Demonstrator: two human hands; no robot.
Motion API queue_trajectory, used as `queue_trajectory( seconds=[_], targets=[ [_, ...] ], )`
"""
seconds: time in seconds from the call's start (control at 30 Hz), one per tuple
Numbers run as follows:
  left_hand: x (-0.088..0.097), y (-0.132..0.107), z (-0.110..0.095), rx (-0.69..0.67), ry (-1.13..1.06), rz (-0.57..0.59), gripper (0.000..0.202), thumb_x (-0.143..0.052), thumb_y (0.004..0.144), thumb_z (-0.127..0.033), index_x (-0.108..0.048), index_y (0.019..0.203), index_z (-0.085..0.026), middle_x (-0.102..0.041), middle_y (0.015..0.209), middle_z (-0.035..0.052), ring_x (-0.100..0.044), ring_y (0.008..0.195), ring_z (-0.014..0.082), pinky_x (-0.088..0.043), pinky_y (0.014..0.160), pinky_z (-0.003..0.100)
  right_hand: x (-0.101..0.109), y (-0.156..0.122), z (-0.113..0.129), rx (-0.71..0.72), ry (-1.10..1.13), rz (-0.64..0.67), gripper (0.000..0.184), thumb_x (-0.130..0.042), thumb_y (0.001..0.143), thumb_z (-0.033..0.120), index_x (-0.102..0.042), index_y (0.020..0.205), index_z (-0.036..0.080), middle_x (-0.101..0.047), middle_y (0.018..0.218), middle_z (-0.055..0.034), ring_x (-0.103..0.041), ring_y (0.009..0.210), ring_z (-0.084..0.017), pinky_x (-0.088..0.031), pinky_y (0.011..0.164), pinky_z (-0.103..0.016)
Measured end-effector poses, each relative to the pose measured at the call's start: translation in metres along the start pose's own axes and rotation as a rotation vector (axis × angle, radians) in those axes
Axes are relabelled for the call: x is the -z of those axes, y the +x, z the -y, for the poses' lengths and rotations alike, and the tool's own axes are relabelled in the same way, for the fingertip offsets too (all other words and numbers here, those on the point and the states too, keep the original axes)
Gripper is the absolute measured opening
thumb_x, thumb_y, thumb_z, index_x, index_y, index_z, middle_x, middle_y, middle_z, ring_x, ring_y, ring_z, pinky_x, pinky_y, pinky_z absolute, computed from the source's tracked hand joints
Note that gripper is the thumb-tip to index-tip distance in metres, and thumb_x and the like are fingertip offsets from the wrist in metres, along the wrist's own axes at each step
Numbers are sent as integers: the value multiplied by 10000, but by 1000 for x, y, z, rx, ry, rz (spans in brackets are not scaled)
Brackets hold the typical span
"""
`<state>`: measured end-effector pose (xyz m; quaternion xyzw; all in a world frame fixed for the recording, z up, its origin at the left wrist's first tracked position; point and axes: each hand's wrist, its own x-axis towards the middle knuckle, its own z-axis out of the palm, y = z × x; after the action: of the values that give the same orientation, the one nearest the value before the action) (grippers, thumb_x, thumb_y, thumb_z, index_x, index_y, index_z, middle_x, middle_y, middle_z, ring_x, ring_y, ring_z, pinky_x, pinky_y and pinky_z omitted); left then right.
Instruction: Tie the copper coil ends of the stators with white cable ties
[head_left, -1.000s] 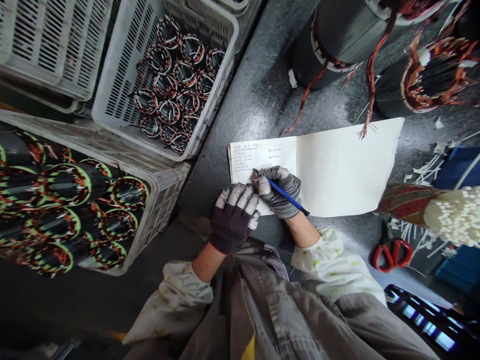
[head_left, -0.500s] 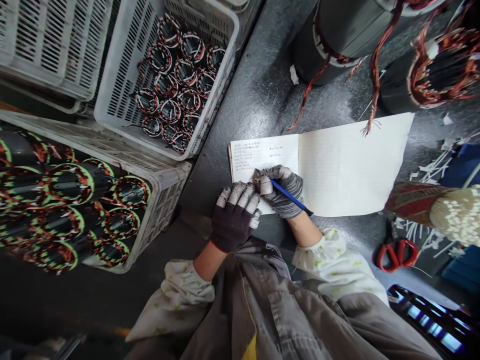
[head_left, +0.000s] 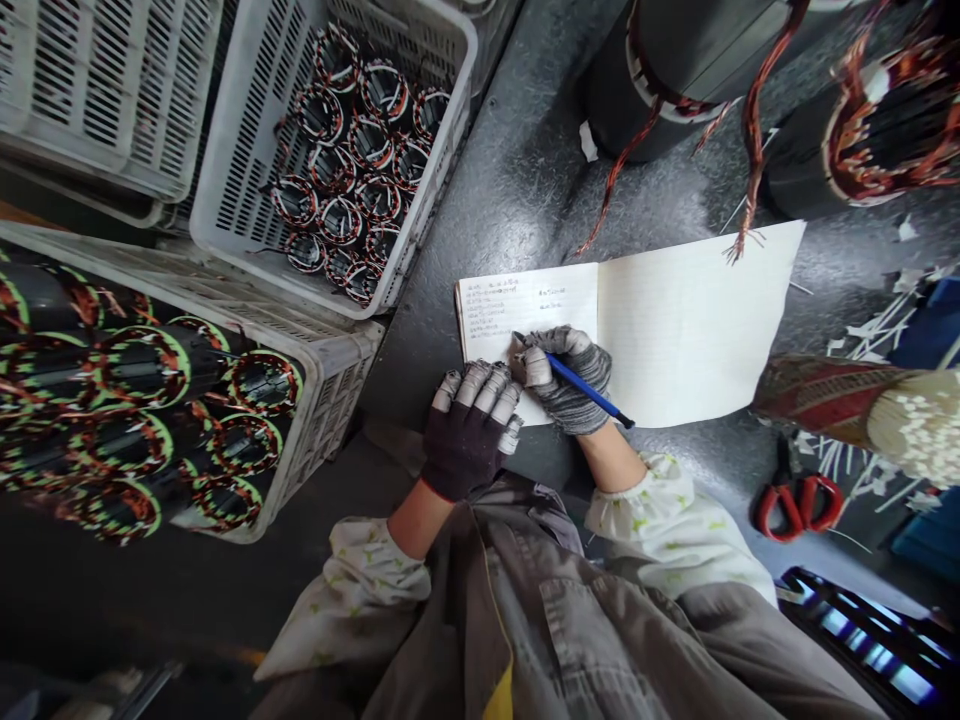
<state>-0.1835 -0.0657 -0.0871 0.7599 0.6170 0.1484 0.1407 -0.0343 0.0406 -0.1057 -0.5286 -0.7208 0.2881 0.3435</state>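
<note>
An open notebook (head_left: 694, 330) lies on the dark metal table, with lines of handwriting on its left page and a bare right page. My right hand (head_left: 570, 375), in a grey knit glove, is closed around a blue pen (head_left: 586, 388) over the left page. The pen's tip is hidden by the fingers. My left hand (head_left: 471, 425) wears a dark glove with taped fingertips. It lies flat, fingers stretched out, on the lower left edge of the notebook.
A white crate (head_left: 247, 200) of small wound stators stands at the upper left; another crate (head_left: 322, 400) holds larger ones. Big stators (head_left: 799, 165) with copper leads stand at the upper right. Red-handled scissors (head_left: 799, 508) lie right, near a bundle of white sticks (head_left: 911, 425).
My right hand has shifted slightly right along the page with the pen. The notebook's right page has moved a little leftward at its outer edge. My left hand stays in place.
</note>
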Motion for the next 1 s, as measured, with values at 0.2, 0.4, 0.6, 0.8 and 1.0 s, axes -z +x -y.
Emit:
queue_trajectory(
  seconds=[0.2, 0.4, 0.6, 0.8, 1.0],
  targets=[
    [-1, 0, 0, 0, -7, 0, 476, -563, 991, -373, -531, 1446, -236, -616, 1479, 69, -444, 1491, 257, -242, 1289, 516, -1, -2, -5, -1, 8, 27, 73, -635, 928, 312, -680, 942, 257, -775, 849, -11, -746, 765, -190, -627, 719, -305],
    [1, 1, 0, -4, 3, 14, 463, -552, 996, -372, -535, 1436, -228, -616, 1478, 70, -457, 1479, 263, -260, 1271, 524, 1, -2, -3, -37, 75, 30, 70, -645, 929, 297, -686, 957, 247, -771, 866, -9, -739, 763, -177, -616, 714, -295],
    [1, 3, 0, -33, 25, -31, 462, -577, 983, -364, -567, 1407, -180, -628, 1466, 66, -508, 1428, 286, -259, 1267, 514, 0, -1, -2, -55, 77, 28, 92, -626, 933, 320, -662, 891, 247, -758, 805, -9, -728, 726, -183, -609, 678, -308],
    [1, 2, 0, -24, 9, -27, 461, -577, 988, -364, -566, 1414, -187, -639, 1449, 87, -478, 1462, 275, -252, 1273, 510, 1, -2, -2, -23, 44, 39, 70, -632, 937, 292, -690, 960, 260, -773, 872, -6, -738, 777, -181, -618, 726, -304],
    [0, 0, 0, -16, -5, -15, 461, -570, 990, -363, -558, 1423, -208, -625, 1465, 89, -445, 1491, 265, -240, 1282, 513, 3, 0, -1, -35, 18, 65, 76, -619, 935, 300, -688, 932, 269, -771, 857, -1, -736, 757, -189, -623, 718, -307]
  ],
)
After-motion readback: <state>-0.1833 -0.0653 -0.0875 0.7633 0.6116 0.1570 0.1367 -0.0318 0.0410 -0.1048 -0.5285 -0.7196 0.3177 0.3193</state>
